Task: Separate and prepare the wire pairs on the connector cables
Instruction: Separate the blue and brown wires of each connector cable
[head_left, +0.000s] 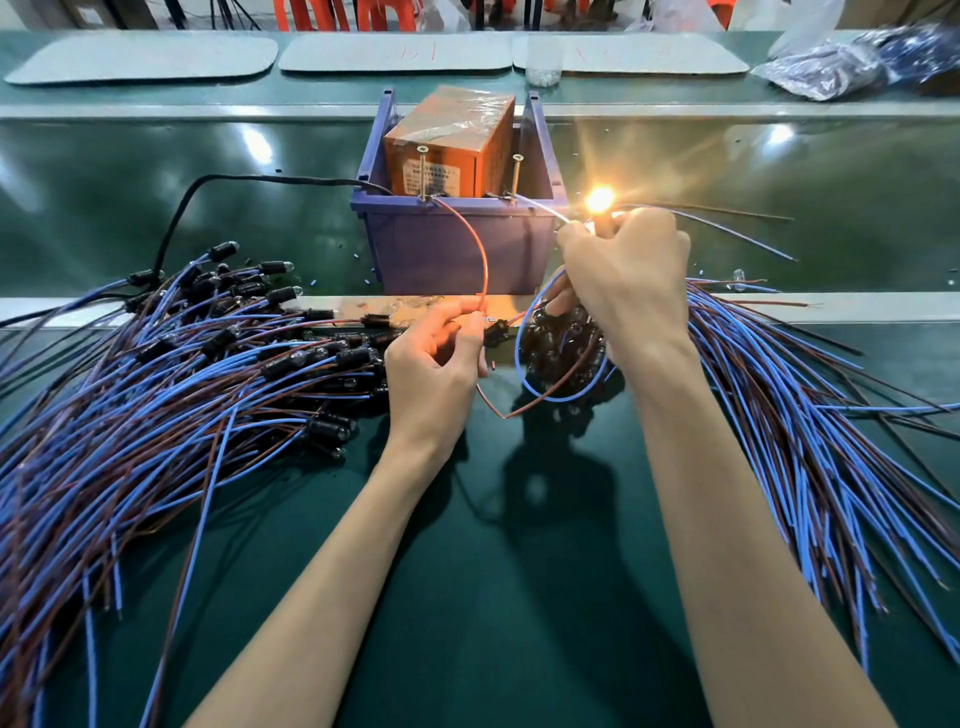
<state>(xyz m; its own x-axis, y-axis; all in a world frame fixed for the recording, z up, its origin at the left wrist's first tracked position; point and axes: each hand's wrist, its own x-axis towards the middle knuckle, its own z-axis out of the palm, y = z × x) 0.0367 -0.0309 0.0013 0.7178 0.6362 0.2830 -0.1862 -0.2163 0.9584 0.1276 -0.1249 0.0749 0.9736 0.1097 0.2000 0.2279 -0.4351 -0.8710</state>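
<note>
My right hand (626, 275) grips a bundle of blue-and-brown wire pairs (779, 395) with black bulb holders (563, 343) bunched under the palm. A small bulb (600, 199) glows bright just above its fingers, beside a white lead (543, 209) from the box. My left hand (439, 358) pinches the end of an orange lead (478, 249) against a wire end next to a black holder (497, 333). A brown and blue wire loop (524, 389) hangs between the two hands. A large pile of the same cables (156, 384) lies at the left.
A purple bin (452, 249) holds an orange box (449, 150) with two screws as terminals, fed by a black cord (182, 213). Metal rails cross the green table (519, 571). Grey mats (395, 52), a clear cup (544, 67) and plastic bags (852, 62) lie at the back.
</note>
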